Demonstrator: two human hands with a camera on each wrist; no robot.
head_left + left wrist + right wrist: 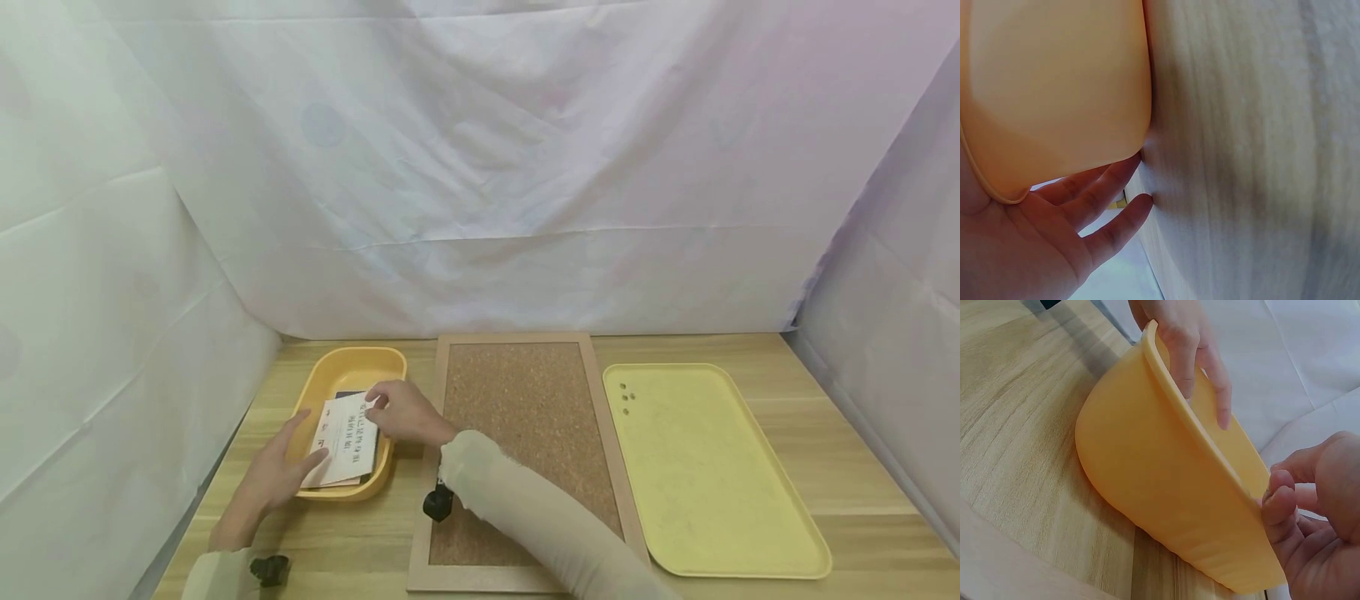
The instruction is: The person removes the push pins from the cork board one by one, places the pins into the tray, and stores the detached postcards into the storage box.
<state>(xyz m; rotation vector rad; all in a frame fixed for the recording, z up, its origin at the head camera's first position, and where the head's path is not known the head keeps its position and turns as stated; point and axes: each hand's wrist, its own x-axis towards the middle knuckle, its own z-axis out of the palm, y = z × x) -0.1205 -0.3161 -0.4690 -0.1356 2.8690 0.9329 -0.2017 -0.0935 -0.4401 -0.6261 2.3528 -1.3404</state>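
Note:
A yellow plastic basin point(309, 385) stands at the left of the table. Inside it lies a small stack topped by a white card point(345, 450) with printed characters; a dark edge shows beneath. My left hand point(273, 471) holds the basin's near left side, the rim between thumb and fingers. In the left wrist view its fingers point(1116, 231) spread along the outer wall, tips close to the tabletop. My right hand point(405, 412) reaches over the right rim and pinches the white card near its upper right corner. The right wrist view shows its curled fingertips point(1280, 494), the card itself hidden there.
A wood-framed cork board point(517, 383) lies in the middle, beneath my right forearm. To its right is a flat yellow tray point(720, 475) with several small round metal pieces point(626, 398) at its upper left corner. White cloth point(480, 167) hangs behind and at both sides.

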